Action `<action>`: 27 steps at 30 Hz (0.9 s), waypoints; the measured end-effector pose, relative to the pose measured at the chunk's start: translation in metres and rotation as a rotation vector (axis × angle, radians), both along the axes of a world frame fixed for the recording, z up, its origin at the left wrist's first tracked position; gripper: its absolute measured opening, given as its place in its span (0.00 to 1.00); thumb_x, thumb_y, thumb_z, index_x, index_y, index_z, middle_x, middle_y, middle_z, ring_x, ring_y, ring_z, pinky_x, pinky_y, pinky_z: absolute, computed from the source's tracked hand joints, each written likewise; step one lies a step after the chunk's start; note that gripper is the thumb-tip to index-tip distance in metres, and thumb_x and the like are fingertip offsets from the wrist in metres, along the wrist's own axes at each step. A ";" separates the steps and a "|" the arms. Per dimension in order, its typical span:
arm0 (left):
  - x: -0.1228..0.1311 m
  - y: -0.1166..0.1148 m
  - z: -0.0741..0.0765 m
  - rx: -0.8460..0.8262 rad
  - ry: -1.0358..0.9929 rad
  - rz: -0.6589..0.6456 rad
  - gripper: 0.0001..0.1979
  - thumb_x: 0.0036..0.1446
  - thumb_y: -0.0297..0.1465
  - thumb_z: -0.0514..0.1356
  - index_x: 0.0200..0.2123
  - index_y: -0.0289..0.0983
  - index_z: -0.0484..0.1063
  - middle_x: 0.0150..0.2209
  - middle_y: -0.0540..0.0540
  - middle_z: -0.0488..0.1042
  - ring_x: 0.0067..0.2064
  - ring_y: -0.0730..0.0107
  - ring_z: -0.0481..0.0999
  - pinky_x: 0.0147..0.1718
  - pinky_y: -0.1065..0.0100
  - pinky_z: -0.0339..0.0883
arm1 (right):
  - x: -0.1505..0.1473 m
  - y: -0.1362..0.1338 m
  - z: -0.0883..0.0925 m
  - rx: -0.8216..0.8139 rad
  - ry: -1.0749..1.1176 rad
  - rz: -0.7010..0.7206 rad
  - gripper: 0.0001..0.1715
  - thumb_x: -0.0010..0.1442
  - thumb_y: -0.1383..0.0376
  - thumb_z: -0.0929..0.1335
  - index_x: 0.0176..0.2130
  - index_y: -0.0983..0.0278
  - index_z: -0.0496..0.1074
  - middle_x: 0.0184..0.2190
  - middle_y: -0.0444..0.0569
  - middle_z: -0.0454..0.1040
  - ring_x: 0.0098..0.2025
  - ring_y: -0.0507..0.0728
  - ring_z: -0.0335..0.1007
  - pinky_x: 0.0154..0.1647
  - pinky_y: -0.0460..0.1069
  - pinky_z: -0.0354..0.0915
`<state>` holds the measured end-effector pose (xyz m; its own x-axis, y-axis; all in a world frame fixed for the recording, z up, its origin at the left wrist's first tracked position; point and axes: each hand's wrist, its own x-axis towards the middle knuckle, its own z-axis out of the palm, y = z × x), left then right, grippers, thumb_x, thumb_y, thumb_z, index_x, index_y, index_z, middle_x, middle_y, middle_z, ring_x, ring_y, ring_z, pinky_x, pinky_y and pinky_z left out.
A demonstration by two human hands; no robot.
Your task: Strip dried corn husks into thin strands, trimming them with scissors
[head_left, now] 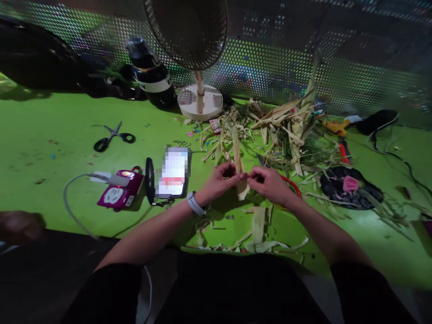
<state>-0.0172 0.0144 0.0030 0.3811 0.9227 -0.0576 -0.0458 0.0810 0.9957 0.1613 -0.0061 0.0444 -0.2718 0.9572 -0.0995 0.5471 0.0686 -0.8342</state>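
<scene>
My left hand [221,180] and my right hand [268,182] meet over the green table [50,153], both pinched on one pale dried husk strip [238,162] that stands upright between them. My left wrist wears a white watch [195,203]. A red ring-like thing [293,183] shows partly behind my right hand. Loose husk strips [258,225] lie on the table just under my hands. A heap of dried husks [286,123] sits beyond my right hand.
A phone [173,172] on a stand sits left of my hands, beside a magenta power strip [118,192] with a grey cable. Black scissors [113,137] lie farther left. A fan [199,96], a dark bottle [151,76] and a perforated screen stand behind.
</scene>
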 end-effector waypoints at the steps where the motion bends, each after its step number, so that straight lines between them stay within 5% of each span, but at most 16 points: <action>1: -0.001 0.000 0.001 -0.022 -0.016 -0.028 0.17 0.46 0.40 0.68 0.30 0.33 0.69 0.27 0.51 0.71 0.28 0.78 0.69 0.27 0.74 0.64 | 0.000 0.000 0.000 -0.004 -0.004 0.004 0.06 0.51 0.64 0.66 0.25 0.65 0.67 0.20 0.41 0.65 0.23 0.49 0.57 0.24 0.45 0.53; 5: -0.003 0.003 0.004 -0.131 -0.088 -0.048 0.20 0.43 0.40 0.71 0.25 0.34 0.66 0.21 0.55 0.67 0.22 0.81 0.66 0.22 0.76 0.60 | 0.001 0.000 0.002 -0.045 0.052 -0.005 0.08 0.51 0.63 0.66 0.24 0.64 0.66 0.19 0.40 0.63 0.22 0.48 0.54 0.23 0.45 0.52; 13: -0.007 0.008 0.010 -0.242 -0.054 -0.077 0.20 0.45 0.44 0.69 0.30 0.32 0.71 0.23 0.50 0.74 0.24 0.77 0.73 0.26 0.73 0.69 | 0.003 0.001 0.005 0.043 -0.012 -0.084 0.10 0.52 0.61 0.66 0.23 0.63 0.64 0.19 0.40 0.62 0.22 0.49 0.53 0.24 0.46 0.52; 18: -0.006 0.006 0.008 -0.087 -0.008 -0.154 0.17 0.51 0.43 0.64 0.31 0.33 0.71 0.26 0.49 0.74 0.26 0.76 0.73 0.26 0.73 0.69 | 0.006 0.004 0.003 0.046 -0.181 -0.055 0.10 0.52 0.60 0.68 0.28 0.62 0.64 0.21 0.40 0.64 0.23 0.50 0.56 0.25 0.46 0.53; 27: -0.009 0.004 0.010 0.066 0.111 -0.185 0.16 0.54 0.43 0.61 0.31 0.34 0.70 0.27 0.50 0.71 0.29 0.75 0.69 0.27 0.74 0.64 | 0.005 0.003 -0.001 -0.003 -0.070 0.057 0.16 0.59 0.58 0.64 0.23 0.63 0.61 0.21 0.40 0.57 0.24 0.49 0.50 0.25 0.46 0.49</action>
